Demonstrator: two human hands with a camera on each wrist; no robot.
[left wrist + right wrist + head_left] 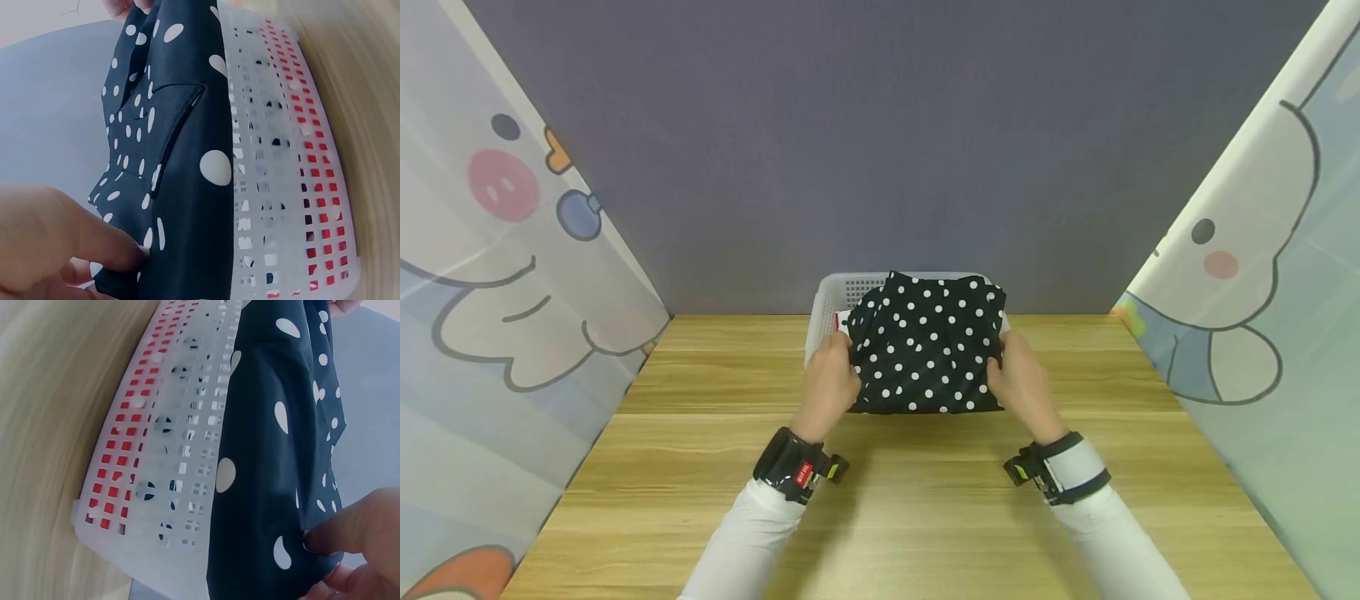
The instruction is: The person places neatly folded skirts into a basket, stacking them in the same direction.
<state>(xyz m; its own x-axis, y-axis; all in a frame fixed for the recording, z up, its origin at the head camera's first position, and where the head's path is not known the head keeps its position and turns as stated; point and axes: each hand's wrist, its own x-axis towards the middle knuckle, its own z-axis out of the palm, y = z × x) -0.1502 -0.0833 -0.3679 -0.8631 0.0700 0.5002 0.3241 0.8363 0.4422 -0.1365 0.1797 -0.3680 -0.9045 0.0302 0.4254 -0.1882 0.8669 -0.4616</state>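
A black cloth with white polka dots [925,350] spreads between both hands, above and in front of a white perforated plastic basket [831,308]. My left hand [830,375] pinches its left edge between thumb and fingers. On the opposite edge, my right hand [1021,379] pinches the cloth the same way. Folds and a seam show on the cloth in the left wrist view. Through the holes of the basket [134,425], red material and black-dotted white material show in the right wrist view. The cloth hides most of the basket's inside in the head view.
The basket stands at the far side of a wooden table [925,517], close to a dark grey back panel [895,150]. Cartoon-printed sheets [482,350] flank the table on both sides. Each wrist carries a strapped black camera [835,468].
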